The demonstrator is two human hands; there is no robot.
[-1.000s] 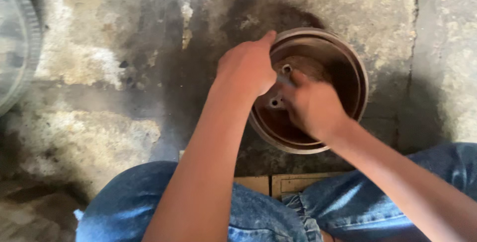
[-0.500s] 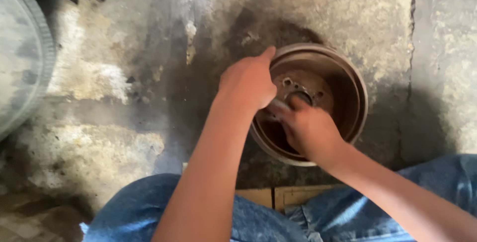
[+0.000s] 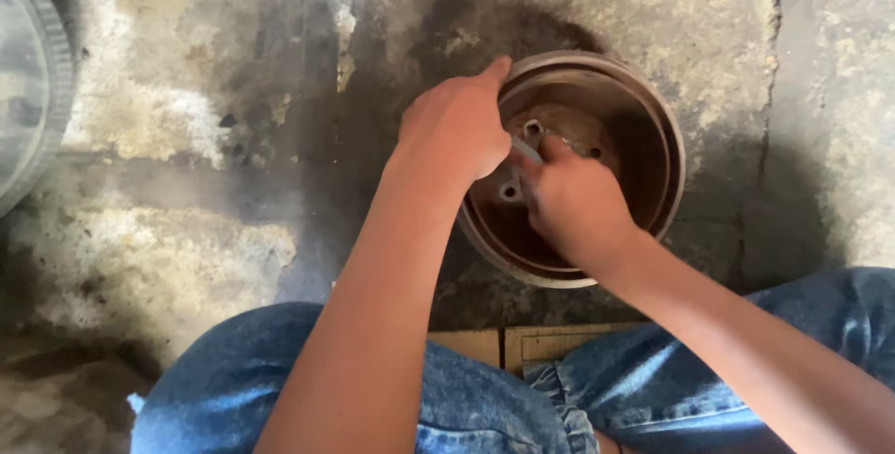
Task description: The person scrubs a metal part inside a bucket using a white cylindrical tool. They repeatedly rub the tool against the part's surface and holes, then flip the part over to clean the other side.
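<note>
Left hand (image 3: 457, 128) curls over the rim of the rusty brake drum (image 3: 653, 137), gripping it; right hand (image 3: 573, 202) inside is closed on a small grey tool (image 3: 525, 150).

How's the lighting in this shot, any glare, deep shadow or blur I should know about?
Head view: daylight falls unevenly on the concrete floor, with bright patches and a dark stain around the rusty drum; the inside of the drum sits in shade, so its bolt holes are dim; the left hand and right hand look fairly sharp; no strong glare; the grey wheel at the left edge looks soft.
</note>
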